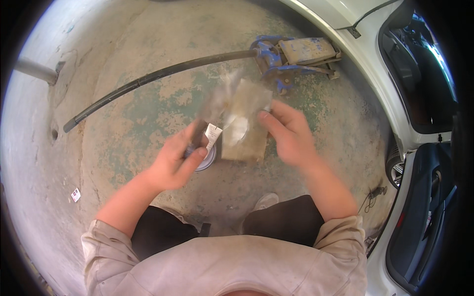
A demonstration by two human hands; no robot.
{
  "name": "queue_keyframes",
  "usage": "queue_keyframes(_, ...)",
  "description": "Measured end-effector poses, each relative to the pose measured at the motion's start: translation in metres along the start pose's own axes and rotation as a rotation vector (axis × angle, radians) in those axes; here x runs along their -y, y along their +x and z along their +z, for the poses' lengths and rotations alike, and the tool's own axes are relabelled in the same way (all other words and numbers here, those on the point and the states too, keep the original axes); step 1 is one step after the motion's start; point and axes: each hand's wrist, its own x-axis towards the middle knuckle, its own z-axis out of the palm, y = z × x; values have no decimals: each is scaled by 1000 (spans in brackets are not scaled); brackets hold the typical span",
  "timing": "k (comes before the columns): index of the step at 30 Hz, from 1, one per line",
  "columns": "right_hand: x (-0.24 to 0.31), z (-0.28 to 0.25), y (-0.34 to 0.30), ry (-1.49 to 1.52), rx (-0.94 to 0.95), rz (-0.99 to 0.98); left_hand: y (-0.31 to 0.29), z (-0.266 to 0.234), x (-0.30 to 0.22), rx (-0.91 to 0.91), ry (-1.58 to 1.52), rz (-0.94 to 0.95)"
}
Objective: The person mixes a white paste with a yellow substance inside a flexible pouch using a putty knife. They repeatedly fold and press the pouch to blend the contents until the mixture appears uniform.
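My left hand (180, 157) is closed, its thumb pressing a small white tube-like packet (213, 138) with a flat, notched end. A dark, motion-blurred flat piece (197, 132) is also in its fingers. My right hand (290, 132) pinches the right edge of a flat tan rectangular packet (244, 143), thumb on top. A whitish shiny patch shows at the packet's middle, and its upper end is smeared by motion, so what lies inside cannot be made out. Below my left hand, partly hidden, is a round tin (211, 162) with a pale rim.
A blue floor jack (269, 54) stands at the far right, its long black handle (163, 73) reaching left across the worn concrete floor. Along the right is a white car with an open door (417, 222). A metal pipe (37, 70) and a small printed card (75, 195) are at left.
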Motion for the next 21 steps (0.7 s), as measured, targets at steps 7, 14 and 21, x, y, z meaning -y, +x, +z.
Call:
queue_keyframes(7, -4, 17, -2, 813, 28, 185, 4, 13, 11, -36, 566, 335)
queue_keyframes(14, -3, -7, -7, 891, -67, 159, 6, 3, 12, -84, 707, 365)
queue_keyframes(21, 3, -32, -3, 940, -39, -128, 1, -1, 3, 50, 420, -93)
